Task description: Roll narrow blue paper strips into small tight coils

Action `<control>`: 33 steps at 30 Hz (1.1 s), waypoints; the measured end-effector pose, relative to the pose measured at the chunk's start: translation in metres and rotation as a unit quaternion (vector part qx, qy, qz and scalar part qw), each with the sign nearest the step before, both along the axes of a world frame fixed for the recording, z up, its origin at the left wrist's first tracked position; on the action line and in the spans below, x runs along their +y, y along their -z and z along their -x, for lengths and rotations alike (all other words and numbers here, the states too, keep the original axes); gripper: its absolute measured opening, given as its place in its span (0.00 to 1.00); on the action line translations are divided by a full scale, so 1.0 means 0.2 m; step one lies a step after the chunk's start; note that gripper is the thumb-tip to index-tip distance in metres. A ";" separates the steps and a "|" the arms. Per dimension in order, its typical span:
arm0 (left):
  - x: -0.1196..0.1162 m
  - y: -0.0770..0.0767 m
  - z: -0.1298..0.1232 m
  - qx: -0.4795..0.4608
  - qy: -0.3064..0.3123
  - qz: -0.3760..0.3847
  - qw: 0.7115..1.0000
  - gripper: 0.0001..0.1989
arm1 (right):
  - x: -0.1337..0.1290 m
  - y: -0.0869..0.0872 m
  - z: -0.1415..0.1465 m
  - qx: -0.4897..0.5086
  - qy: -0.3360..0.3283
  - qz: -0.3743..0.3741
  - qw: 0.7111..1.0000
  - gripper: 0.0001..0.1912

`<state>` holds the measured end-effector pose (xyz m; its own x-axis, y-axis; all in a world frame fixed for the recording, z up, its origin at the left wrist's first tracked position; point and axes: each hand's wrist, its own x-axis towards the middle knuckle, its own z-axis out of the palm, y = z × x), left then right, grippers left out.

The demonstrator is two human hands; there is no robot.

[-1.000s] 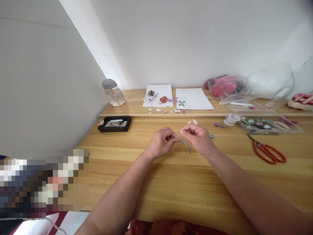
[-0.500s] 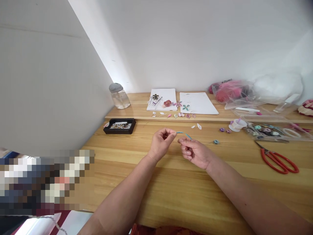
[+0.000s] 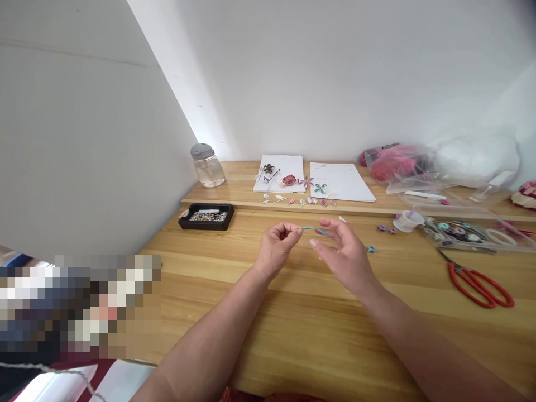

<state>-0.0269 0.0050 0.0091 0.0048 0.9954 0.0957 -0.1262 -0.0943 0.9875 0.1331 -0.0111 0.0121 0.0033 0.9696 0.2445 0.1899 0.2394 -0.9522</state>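
My left hand (image 3: 275,247) pinches one end of a thin, curved light-blue strand (image 3: 309,228) above the wooden desk. It looks like a thread-wrapped wire, but it is too small to be sure. My right hand (image 3: 349,258) is open around the strand's other end, thumb and fingers spread; whether a fingertip touches it I cannot tell. Just right of that hand lies a small blue bobbin (image 3: 371,249). Two purple bobbins (image 3: 382,228) are a little farther back, beside a white spool (image 3: 407,221).
Red-handled scissors (image 3: 477,285) lie at the right. Behind them is a clear bag of bobbins (image 3: 458,230). A black tray of beads (image 3: 206,217) sits at left, near a water jar (image 3: 208,167). On the raised shelf are white papers (image 3: 343,181), finished flowers (image 3: 288,180) and several petals.
My right hand has gone from closed fingers at the strand to spread fingers, rising slightly. The left hand keeps its pinch on the strand. The view has shifted slightly.
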 end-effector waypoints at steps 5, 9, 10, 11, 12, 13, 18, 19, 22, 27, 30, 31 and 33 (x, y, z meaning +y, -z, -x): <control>0.00 0.02 -0.01 0.009 0.019 -0.013 1.000 0.13 | -0.01 -0.01 0.02 0.033 -0.010 -0.019 0.999 0.22; -0.01 0.04 -0.02 0.026 0.039 -0.034 0.998 0.13 | -0.01 -0.02 0.03 0.058 -0.048 0.046 0.996 0.20; -0.01 0.04 -0.02 0.028 0.042 -0.036 0.998 0.13 | -0.01 -0.03 0.03 0.065 -0.055 0.059 0.995 0.19; -0.01 0.05 -0.03 0.030 0.042 -0.036 0.998 0.13 | -0.02 -0.03 0.03 0.069 -0.057 0.071 0.993 0.18; -0.01 0.05 -0.03 0.030 0.041 -0.035 0.998 0.12 | -0.02 -0.04 0.03 0.069 -0.056 0.080 0.993 0.17; -0.02 0.05 -0.03 0.030 0.042 -0.034 0.998 0.12 | -0.02 -0.04 0.03 0.067 -0.051 0.087 0.993 0.16; -0.02 0.04 -0.04 0.021 0.075 -0.029 0.997 0.12 | -0.02 -0.04 0.02 0.053 -0.020 0.080 0.995 0.15; -0.03 0.04 -0.04 0.021 0.079 -0.026 0.996 0.12 | -0.01 -0.03 0.02 0.057 -0.019 0.080 0.995 0.15; -0.03 0.03 -0.03 0.013 0.091 -0.008 0.996 0.12 | -0.01 -0.02 0.03 0.084 -0.021 0.095 0.992 0.15; -0.02 0.02 -0.02 -0.001 0.119 0.011 0.993 0.13 | -0.01 -0.03 0.03 0.096 -0.017 0.109 0.989 0.16; -0.02 0.03 -0.01 -0.005 0.119 0.025 0.993 0.14 | -0.01 -0.04 0.03 0.097 -0.016 0.113 0.989 0.16; -0.02 0.03 -0.01 -0.009 0.117 0.029 0.993 0.14 | -0.01 -0.04 0.03 0.098 -0.015 0.113 0.989 0.16; -0.02 0.03 -0.01 -0.023 0.113 0.039 0.993 0.14 | -0.01 -0.03 0.03 0.106 -0.015 0.113 0.988 0.15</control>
<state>-0.0243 0.0018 0.0038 0.2261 0.9738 0.0236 -0.1801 0.0180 0.9835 0.1280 -0.0137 0.0190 0.0011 0.9998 0.0190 -0.0235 0.0190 -0.9995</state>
